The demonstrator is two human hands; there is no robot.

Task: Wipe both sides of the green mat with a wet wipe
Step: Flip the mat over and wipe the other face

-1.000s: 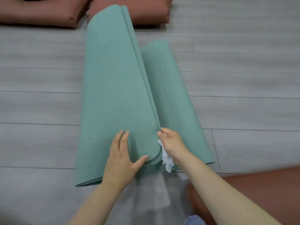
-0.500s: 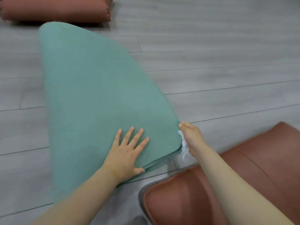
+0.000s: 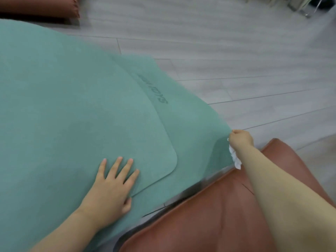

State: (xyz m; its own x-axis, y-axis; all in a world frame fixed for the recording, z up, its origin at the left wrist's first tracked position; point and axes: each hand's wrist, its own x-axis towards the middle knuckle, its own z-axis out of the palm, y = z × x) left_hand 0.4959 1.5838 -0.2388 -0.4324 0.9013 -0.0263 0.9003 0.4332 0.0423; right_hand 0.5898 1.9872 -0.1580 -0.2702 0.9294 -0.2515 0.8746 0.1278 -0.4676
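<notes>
Left to right. Left hand [image 3: 111, 186] flat on the green mat [image 3: 72, 110], fingers straight and spread, pressing the upper layer near its rounded corner. A second ago this hand lay beside a tall fold; that fold has since come down toward the left, and a lower layer now shows to the right of the upper one.

Mat lies on the grey floor [image 3: 236, 70], filling the left and centre of view, its near edge against a brown cushion [image 3: 209, 215]. Two layers overlap; the lower one carries dark printed lettering, blurred. Texture fine and matte, no visible creases beyond the overlap line. Damp streaks cannot be made out.

Right hand [image 3: 241, 139] pinches the mat's right edge between curled fingers, with the white wet wipe [image 3: 234, 157] bunched and hanging below the palm. It has travelled rightward with that edge.

Judgement: the mat is being turned or spread to expose a fresh face; wiping that side looks not yet begun.

Far left, another brown cushion [image 3: 38, 6].
</notes>
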